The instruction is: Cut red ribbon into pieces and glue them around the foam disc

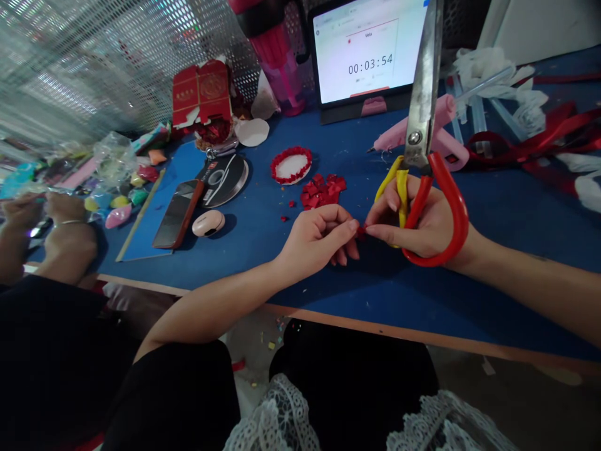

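My left hand [323, 237] is closed, its thumb and finger pinching a small red ribbon piece [361, 232]. My right hand [417, 219] has its fingertips at the other side of that piece. Hooked in the same right hand are scissors [419, 134] with one red and one yellow handle, blades pointing up and away. Just beyond my left hand lies a pile of red ribbon pieces [323, 191], with a couple of loose bits beside it. Behind the pile sits a round white disc [290, 166] edged with red folded pieces.
A pink glue gun [444, 134] lies behind the scissors, near glue sticks [479, 119] and red ribbon [539, 141]. A tablet [370, 53] shows a timer. Left are a phone [178, 213], an earbud case [208, 223], a ribbon spool [228, 181] and another person's hands [66, 210].
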`<state>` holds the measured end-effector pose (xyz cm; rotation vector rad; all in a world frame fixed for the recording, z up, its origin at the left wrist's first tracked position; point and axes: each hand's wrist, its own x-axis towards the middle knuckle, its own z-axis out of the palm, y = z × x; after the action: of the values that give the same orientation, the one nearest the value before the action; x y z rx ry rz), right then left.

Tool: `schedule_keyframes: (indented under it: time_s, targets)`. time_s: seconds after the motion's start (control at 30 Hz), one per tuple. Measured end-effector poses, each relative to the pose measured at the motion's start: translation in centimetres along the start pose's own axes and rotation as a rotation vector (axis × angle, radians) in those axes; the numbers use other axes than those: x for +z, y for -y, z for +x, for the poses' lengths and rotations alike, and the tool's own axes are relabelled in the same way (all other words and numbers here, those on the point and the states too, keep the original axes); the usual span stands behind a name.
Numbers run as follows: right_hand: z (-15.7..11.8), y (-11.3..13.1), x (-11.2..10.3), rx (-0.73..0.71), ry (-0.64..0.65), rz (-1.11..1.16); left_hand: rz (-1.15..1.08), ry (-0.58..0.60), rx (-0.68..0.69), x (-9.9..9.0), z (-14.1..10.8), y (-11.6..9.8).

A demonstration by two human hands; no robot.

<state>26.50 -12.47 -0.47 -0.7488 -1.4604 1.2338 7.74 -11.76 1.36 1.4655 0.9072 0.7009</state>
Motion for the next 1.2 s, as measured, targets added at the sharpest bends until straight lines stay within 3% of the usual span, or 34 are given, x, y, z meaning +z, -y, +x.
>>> schedule_keyframes:
  time_s: [0.43,0.97,1.2]
  targets:
    - [0.49,0.34,-0.10,0.170,-0.024,0.121,0.240,0.012,0.228,-0.11,-0.53,0.08]
    - [0.35,-0.20,-0.21,0.109,0.012,0.040,0.044,0.066,0.065,-0.07,-0.19,-0.03]
    - [0.21,0.26,-0.03,-0.020,-0.117,-0.096,-0.138,-0.005,0.020,-0.29,0.27,0.40]
